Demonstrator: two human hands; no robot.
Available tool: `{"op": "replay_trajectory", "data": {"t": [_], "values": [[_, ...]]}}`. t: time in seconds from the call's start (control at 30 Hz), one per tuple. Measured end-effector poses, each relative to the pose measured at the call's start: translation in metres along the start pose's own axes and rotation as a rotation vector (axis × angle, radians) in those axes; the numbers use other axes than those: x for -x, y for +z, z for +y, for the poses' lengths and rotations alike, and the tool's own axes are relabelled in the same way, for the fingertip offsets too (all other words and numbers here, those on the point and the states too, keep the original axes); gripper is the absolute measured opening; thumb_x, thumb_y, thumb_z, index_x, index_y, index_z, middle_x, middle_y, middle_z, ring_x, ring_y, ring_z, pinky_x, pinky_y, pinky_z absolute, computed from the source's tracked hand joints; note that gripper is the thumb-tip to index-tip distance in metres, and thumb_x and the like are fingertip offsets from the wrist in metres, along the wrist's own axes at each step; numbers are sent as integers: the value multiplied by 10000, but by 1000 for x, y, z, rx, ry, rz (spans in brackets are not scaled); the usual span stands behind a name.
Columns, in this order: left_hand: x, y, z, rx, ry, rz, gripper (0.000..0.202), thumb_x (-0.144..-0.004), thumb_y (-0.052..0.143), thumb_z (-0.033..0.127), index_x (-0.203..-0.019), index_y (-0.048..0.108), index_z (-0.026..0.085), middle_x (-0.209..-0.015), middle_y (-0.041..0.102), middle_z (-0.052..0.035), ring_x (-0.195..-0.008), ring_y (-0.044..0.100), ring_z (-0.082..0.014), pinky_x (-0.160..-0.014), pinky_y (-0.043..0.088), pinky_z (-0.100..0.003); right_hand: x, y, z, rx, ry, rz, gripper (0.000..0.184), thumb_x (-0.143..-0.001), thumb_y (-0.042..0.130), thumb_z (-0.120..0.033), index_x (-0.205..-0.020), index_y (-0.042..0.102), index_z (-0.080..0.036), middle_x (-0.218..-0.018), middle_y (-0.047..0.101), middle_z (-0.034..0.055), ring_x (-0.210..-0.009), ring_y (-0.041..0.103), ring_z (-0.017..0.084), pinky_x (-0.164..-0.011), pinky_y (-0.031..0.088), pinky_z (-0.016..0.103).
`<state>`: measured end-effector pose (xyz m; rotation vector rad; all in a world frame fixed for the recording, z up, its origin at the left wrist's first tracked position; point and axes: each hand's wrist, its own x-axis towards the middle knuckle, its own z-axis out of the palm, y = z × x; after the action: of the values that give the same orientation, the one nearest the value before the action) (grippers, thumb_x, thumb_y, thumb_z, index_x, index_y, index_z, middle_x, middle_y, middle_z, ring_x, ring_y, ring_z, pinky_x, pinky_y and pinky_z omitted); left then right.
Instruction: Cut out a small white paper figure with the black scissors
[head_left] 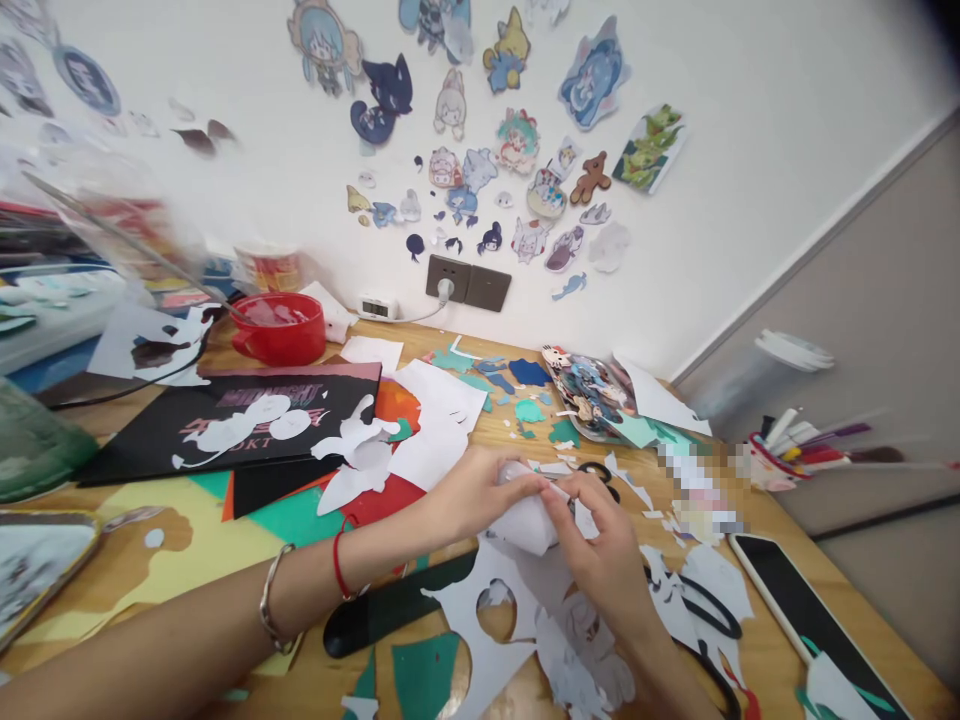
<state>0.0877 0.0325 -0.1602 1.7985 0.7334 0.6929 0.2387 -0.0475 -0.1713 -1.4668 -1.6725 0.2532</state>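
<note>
A small white paper piece (pixel 526 520) is pinched between both hands above the worktop (pixel 757 640), its long axis running from 11 to 5 o'clock. It is gripped at its upper end by the closed fingertips of the left hand (pixel 480 492), while the right hand (pixel 600 545), at 4 o'clock, is pressed on its edge; scissors (pixel 701 620) lie just beside the right wrist.

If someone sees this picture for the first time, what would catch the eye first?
Probably the two hands at the centre: the left hand and right hand pinch a small white paper piece together. Behind them, cartoon stickers cover the white wall, and a red bowl stands at the table's back left.
</note>
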Motion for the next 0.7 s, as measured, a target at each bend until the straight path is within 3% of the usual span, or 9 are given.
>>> {"op": "replay_trajectory", "data": {"t": [0.17,0.33,0.53,0.7], "values": [[0,-1,3,-21,13,-55,250,-822,508,358,-796,620,136,-689,586,-14,-597,489,-126,-512,356,-210,-2,-5,-2,70,-29,132,170,-859,500,-266,-713,504,-180,-738,516,12,-737,464,154,-670,367,291],[0,-2,6,15,16,-115,220,-834,486,315,-798,602,132,-634,526,3,-541,424,-100,-458,313,-190,-2,-3,0,66,46,193,214,-882,449,-296,-700,467,-184,-708,484,3,-701,452,147,-655,357,287],[0,-2,3,156,-10,-169,218,-852,461,334,-773,542,148,-647,564,-8,-597,538,-128,-533,413,-222,-1,-4,4,23,139,239,238,-892,421,-352,-725,461,-187,-712,475,2,-705,460,150,-664,360,289],[3,-2,5,246,-11,-209,188,-850,469,295,-794,553,136,-698,581,-21,-644,559,-133,-587,444,-240,-1,0,4,176,116,231,243,-899,401,-349,-731,459,-183,-724,489,10,-720,446,159,-679,345,306]]}}
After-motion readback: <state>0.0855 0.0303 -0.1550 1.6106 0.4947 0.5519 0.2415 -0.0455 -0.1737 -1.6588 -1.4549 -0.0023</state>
